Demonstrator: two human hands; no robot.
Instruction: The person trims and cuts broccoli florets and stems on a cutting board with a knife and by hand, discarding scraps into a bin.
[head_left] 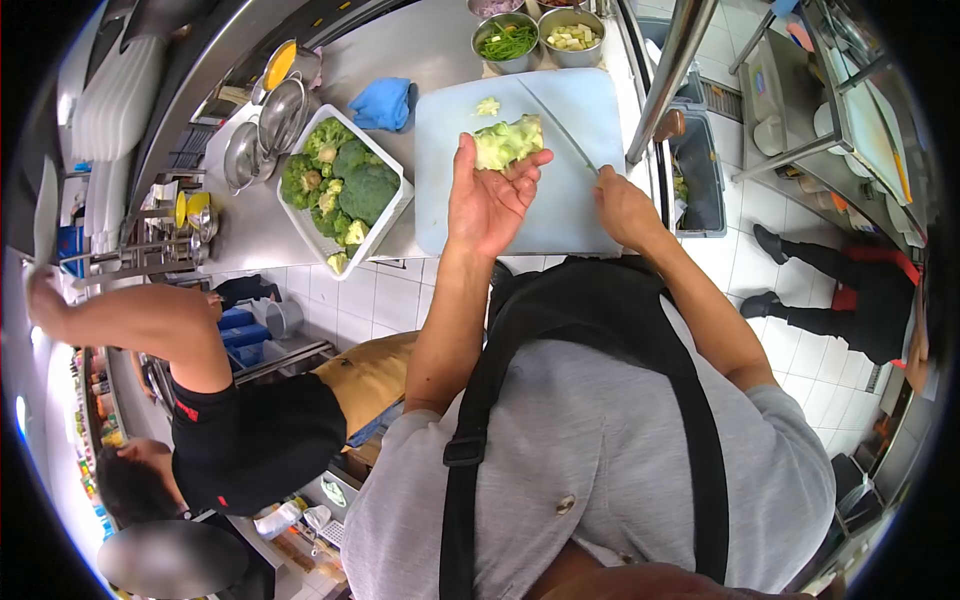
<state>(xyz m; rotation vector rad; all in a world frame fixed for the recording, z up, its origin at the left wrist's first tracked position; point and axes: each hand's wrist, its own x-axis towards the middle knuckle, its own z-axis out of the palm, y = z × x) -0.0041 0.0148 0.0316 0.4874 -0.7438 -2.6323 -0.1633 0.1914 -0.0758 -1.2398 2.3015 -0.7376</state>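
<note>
My left hand (492, 200) is turned palm up over the near part of the white cutting board (445, 115). Its fingers curl around a pale green trimmed broccoli stalk (508, 145), with the thumb standing up at the left. A small broccoli floret (487, 106) lies on the board just beyond it. My right hand (626, 208), at the board's right edge, is closed around the handle of a knife (560, 128). The handle is mostly hidden in the fist. The thin blade slants away to the upper left over the board.
Left of the board stand a white basket of broccoli (345, 190), a blue cloth (382, 104) and metal strainers (283, 115). Metal bowls of cut vegetables (572, 40) sit behind. A grey bin (700, 175) is at the right. One co-worker (260, 430) is at left, another (850, 300) at right.
</note>
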